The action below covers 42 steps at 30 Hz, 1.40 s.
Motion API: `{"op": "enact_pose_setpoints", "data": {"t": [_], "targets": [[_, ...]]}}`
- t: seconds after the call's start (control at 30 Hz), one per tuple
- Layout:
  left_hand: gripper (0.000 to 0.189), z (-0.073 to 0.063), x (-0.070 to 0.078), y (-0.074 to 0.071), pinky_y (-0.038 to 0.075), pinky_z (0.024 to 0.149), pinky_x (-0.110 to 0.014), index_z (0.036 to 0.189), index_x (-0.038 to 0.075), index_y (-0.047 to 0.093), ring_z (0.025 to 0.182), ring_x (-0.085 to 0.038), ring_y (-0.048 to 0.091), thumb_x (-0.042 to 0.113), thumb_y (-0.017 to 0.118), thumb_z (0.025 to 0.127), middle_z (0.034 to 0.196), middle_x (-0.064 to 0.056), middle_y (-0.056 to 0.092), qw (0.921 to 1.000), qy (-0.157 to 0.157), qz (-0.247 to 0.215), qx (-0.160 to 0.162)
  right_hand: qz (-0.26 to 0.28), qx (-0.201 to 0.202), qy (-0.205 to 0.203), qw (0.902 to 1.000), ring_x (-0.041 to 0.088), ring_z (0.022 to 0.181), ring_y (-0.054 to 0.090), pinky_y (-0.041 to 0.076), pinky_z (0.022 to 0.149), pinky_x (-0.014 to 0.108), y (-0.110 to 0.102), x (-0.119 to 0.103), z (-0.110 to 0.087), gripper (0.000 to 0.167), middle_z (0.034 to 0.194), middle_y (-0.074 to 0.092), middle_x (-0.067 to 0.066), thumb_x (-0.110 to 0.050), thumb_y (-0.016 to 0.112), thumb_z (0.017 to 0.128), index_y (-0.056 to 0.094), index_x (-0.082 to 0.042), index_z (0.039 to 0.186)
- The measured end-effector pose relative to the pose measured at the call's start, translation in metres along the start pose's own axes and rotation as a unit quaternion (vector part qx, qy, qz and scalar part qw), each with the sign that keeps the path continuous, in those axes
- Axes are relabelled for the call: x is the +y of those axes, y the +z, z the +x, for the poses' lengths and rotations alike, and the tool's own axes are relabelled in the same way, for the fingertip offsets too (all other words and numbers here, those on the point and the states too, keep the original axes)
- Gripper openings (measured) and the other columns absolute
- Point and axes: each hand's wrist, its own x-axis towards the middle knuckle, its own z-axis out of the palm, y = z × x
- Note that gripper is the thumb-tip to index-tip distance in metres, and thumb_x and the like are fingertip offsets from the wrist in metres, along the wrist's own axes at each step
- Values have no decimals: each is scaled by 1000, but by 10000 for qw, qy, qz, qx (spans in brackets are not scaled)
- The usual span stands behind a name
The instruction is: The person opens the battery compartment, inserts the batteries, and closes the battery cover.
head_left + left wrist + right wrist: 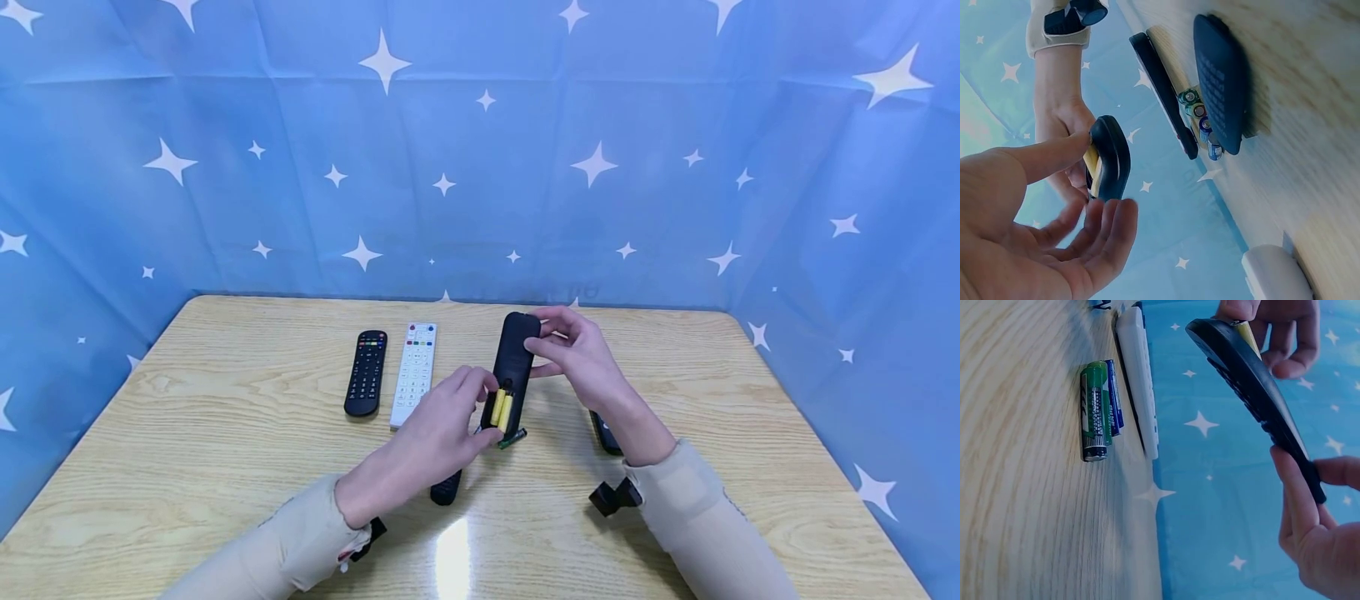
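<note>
A black remote control [514, 346] is held above the table with its back up and its battery bay uncovered. Two yellow batteries [502, 410] lie side by side in that bay. My right hand [588, 354] pinches the far end of the remote between thumb and fingers, seen from the side in the right wrist view. At the bay end, my left hand [442, 421] grips the remote across its width. In the left wrist view the left thumb [1054, 156] presses at a yellow battery, with the fingers along the opposite edge.
Several green and blue batteries [1094, 409] lie together on the table below the remote. Farther left are a black remote [366, 373] and a white remote [414, 371]. Another black remote [446, 489] is partly under my left hand, one more [606, 435] beside my right wrist.
</note>
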Motion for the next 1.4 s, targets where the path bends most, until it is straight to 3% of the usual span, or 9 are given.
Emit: {"op": "enact_pose_setpoints", "data": {"t": [0.2,0.37,0.5,0.67,0.9,1.4], "targets": [[73,2,-1,-1,56,77,-31,143,-2,47,98,-25,63,14,87,84,117,-11,58,9946,-672,-775,-188,33,-11,8,10000,22,95,67,62,73,49,0,-2,1,43,105,49,14,6,66,95,52,6,136],[82,4,-1,-2,58,79,-26,154,1,37,101,-19,64,10,83,87,120,-6,61,9789,-1159,-1607,-502,56,-49,17,10000,22,95,67,62,73,49,-1,-2,1,45,106,50,14,6,65,95,51,7,137],[83,4,-1,-2,58,79,-25,157,3,33,100,-17,66,4,81,88,120,-7,62,9645,-1276,-2228,-619,58,-41,36,10000,22,95,67,62,73,48,-1,-2,1,45,106,49,15,7,65,95,50,8,137],[84,3,-2,-1,59,79,-26,157,5,32,97,-17,66,1,80,88,118,-8,61,9557,-1267,-2590,-598,55,-22,26,10000,22,95,67,62,73,48,0,-3,1,44,105,50,15,7,65,95,51,8,136],[82,3,-5,1,59,78,-27,155,5,33,94,-19,65,0,80,87,115,-10,60,9561,-1205,-2615,-548,-4,-56,44,10000,23,98,68,62,73,51,0,-4,-1,44,107,51,16,7,65,95,51,7,136],[81,1,-7,0,59,74,-28,155,6,34,89,-16,65,3,80,88,111,-7,61,9648,-1048,-2373,-444,-61,-69,70,9999,23,96,69,62,71,52,2,-5,0,40,106,51,16,7,65,96,51,7,133]]}}
